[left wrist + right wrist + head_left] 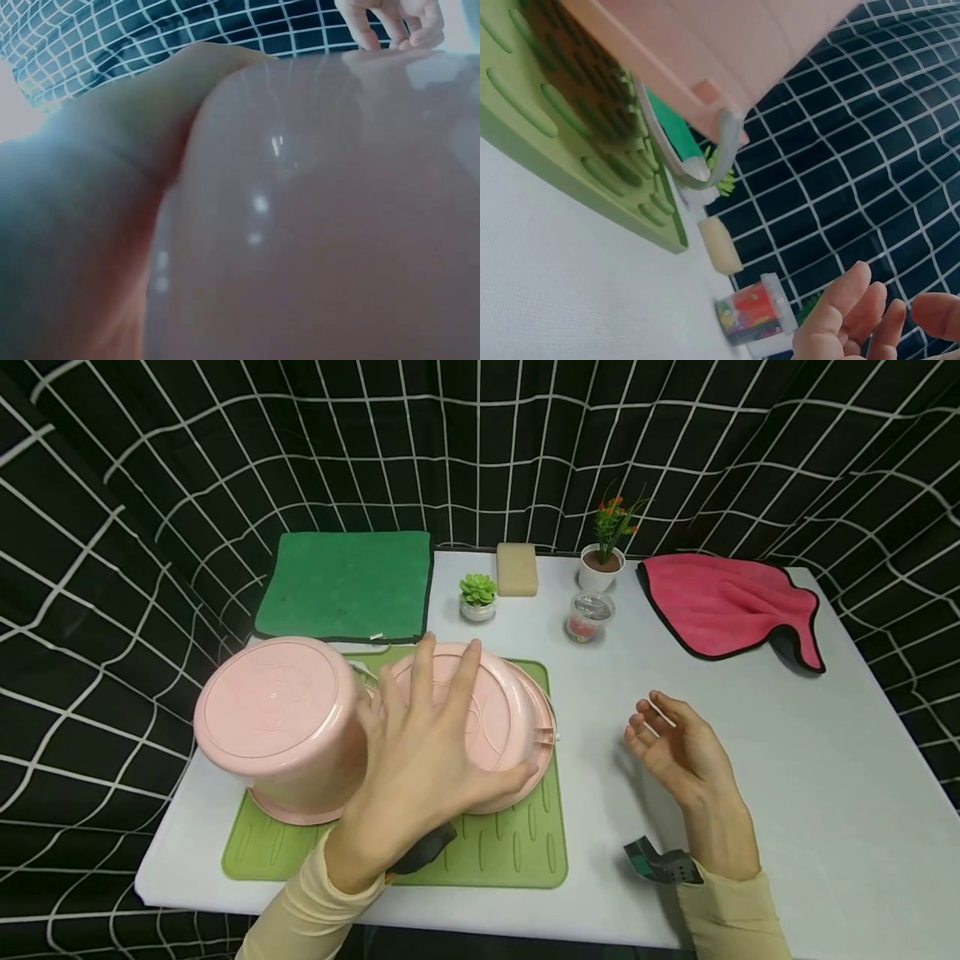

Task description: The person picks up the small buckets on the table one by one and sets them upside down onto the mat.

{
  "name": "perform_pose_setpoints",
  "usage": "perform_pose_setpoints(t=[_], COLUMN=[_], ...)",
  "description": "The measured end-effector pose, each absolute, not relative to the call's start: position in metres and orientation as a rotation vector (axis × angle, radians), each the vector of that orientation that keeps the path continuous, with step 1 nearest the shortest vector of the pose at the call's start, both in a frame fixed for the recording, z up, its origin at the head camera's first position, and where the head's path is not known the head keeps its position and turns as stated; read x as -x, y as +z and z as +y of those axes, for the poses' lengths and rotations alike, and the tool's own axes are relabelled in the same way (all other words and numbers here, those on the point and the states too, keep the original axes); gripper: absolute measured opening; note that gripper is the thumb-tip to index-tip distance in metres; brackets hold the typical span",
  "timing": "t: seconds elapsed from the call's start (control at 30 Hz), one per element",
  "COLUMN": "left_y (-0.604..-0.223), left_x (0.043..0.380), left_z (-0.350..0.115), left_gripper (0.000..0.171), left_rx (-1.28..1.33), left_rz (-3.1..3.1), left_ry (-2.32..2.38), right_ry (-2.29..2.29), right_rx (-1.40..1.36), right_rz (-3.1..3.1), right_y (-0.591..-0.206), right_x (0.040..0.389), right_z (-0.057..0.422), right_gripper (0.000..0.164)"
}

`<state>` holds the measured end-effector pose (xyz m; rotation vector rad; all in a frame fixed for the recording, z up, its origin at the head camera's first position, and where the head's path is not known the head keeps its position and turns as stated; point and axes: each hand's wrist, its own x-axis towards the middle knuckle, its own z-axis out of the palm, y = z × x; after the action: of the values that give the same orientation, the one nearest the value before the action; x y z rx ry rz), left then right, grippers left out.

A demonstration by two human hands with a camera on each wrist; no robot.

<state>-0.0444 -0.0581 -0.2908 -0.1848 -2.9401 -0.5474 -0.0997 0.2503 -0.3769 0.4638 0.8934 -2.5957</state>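
Note:
My left hand point(420, 760) spans the base of an upside-down pink bucket point(504, 710), fingertips at the far edge and thumb on the near right side. In the right wrist view the rim of this bucket shows above the green ribbed mat point(592, 161), with its white handle point(664, 135) hanging down and a shadow beneath. Another pink bucket point(272, 702) stands upside down on the mat to the left. To the right, my right hand point(682, 752) hovers over the white table with loosely curled fingers and nothing in them.
Behind the mat lie a green cloth point(345, 585), a small succulent pot point(477, 597) and a beige sponge point(517, 568). A clear lidded cup point(587, 617), a flower pot point(598, 568) and a pink cloth point(735, 602) sit further right. Black grid curtains point(510, 452) enclose the table.

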Motion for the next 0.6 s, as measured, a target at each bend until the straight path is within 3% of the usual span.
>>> perform_pose_setpoints(t=[0.6], left_y=[-0.296], left_x=[0.077], left_z=[-0.027], left_gripper=[0.118], left_rx=[0.144], left_rz=[-3.087], left_ry=[-0.521], right_ry=[-2.612], right_rx=[-0.456], right_rz=[0.864], right_y=[-0.378], right_x=[0.102], right_z=[0.256], right_gripper=[0.019])
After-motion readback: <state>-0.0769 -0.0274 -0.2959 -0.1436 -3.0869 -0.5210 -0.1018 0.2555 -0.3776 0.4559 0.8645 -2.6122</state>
